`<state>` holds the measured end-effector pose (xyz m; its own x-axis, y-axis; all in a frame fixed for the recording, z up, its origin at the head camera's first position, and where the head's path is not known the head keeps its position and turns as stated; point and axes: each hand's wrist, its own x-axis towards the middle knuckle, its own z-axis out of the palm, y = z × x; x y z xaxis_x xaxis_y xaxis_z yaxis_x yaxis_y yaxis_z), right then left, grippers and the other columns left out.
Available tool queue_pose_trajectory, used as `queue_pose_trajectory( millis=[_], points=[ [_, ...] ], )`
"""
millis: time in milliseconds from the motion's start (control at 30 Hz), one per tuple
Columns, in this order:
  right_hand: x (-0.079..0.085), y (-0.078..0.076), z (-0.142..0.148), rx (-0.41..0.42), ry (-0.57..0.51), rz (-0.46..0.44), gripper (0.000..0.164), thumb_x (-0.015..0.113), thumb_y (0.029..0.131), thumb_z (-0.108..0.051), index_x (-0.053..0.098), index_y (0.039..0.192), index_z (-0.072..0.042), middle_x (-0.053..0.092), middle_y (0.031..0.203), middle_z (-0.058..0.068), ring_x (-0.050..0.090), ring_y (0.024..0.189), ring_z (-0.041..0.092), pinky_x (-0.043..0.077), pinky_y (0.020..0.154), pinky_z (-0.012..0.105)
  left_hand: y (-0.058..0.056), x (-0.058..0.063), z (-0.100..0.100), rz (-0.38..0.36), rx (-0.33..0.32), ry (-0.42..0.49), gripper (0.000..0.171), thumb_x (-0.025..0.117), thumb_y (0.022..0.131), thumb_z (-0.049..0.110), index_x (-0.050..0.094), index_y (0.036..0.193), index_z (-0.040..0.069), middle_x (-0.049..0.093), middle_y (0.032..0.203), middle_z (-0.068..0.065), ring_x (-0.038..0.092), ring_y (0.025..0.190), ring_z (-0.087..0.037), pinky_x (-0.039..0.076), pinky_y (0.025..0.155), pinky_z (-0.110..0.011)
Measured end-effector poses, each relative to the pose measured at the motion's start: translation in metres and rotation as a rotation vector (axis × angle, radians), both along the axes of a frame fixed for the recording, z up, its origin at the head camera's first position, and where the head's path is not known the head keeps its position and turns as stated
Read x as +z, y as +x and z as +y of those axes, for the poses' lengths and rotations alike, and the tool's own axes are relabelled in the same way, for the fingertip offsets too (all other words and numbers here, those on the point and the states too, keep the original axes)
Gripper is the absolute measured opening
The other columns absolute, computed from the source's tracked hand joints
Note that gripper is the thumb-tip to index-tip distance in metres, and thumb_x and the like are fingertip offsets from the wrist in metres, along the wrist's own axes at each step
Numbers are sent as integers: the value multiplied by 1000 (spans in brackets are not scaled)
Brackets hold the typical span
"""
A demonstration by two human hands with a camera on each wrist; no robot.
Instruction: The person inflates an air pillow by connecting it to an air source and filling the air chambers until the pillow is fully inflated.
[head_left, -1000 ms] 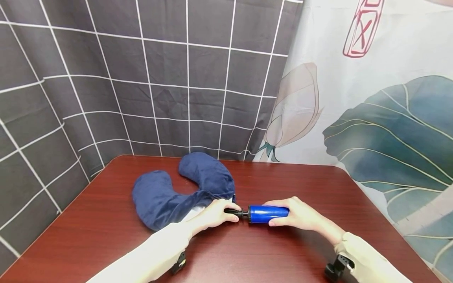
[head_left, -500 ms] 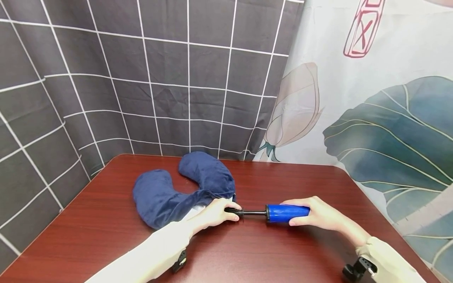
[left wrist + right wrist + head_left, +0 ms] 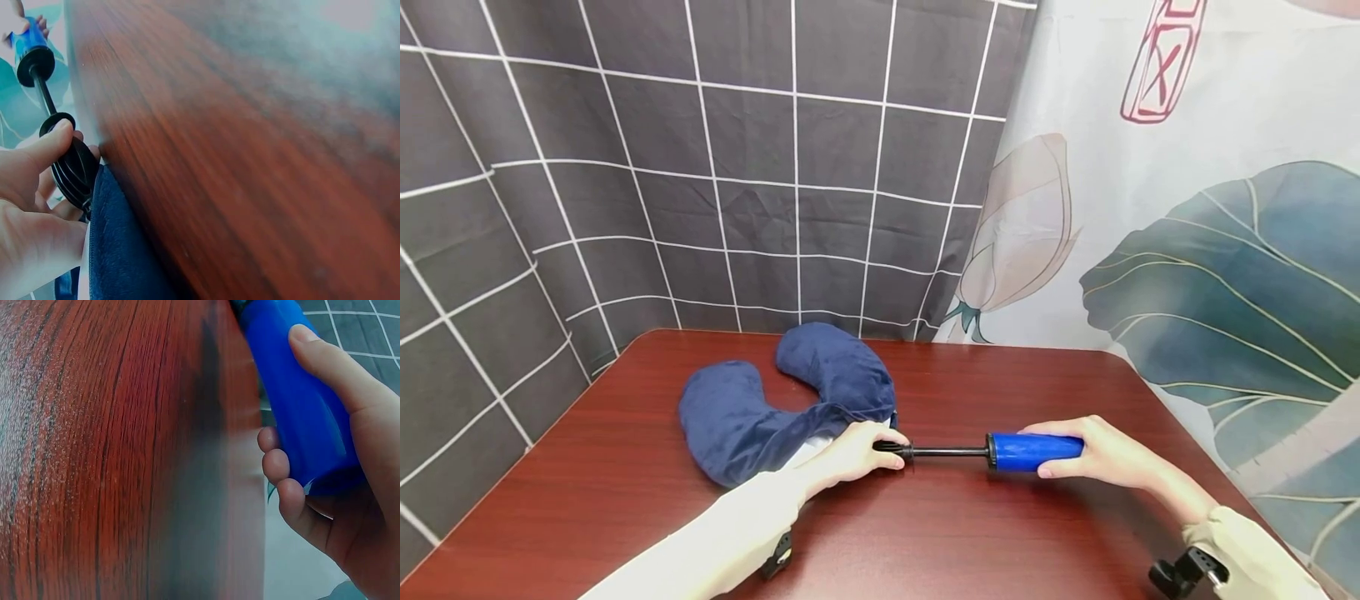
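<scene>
A hand air pump (image 3: 1030, 452) with a blue barrel and a black rod lies crosswise between the hands, its rod drawn out. My right hand (image 3: 1101, 454) grips the blue barrel, thumb on one side and fingers on the other in the right wrist view. My left hand (image 3: 859, 452) holds the pump's black ribbed handle (image 3: 76, 165) between thumb and fingers. Beside and behind that hand is a navy U-shaped neck pillow (image 3: 842, 371), with some white showing at its opening. The pump's handle end sits close against the pillow's edge; the contact is hidden by the left hand.
All this is on a reddish-brown wooden table (image 3: 1000, 533). A dark grid-patterned curtain (image 3: 737, 208) hangs behind and to the left, and a white cloth with a lotus print (image 3: 1195, 275) hangs at the right.
My right hand has moved to the right with the blue barrel, drawing more of the black rod out. The left hand and the pillow stay where they were.
</scene>
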<state>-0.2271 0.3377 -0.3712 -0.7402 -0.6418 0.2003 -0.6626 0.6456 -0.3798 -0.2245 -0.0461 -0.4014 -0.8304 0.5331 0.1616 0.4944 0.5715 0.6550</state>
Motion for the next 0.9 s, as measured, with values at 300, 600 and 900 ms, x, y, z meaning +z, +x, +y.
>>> queue_pose_trajectory(
  millis=[300,600,900],
  points=[
    [-2,1,-13,-25,-35,-78,44,78,83,-38,66,124,-32,72,112,-6,63,85,-1,54,69,22,-2,-3,0,-7,6,7,27,76,83,18,75,109,10,75,110,-4,66,104,-23,48,90,-27],
    [-9,-8,-54,4,-58,-151,43,76,84,-43,67,124,-30,72,114,-5,65,90,3,56,73,23,-1,-3,-1,-38,11,35,26,75,82,16,75,108,9,75,109,-5,64,103,-23,47,89,-25],
    [-15,-14,-94,18,-33,-161,47,73,84,-50,67,125,-27,72,116,-4,66,94,7,55,77,22,-1,-3,0,-49,20,34,26,76,82,16,75,107,10,75,106,-5,63,99,-20,46,86,-24]
  ],
)
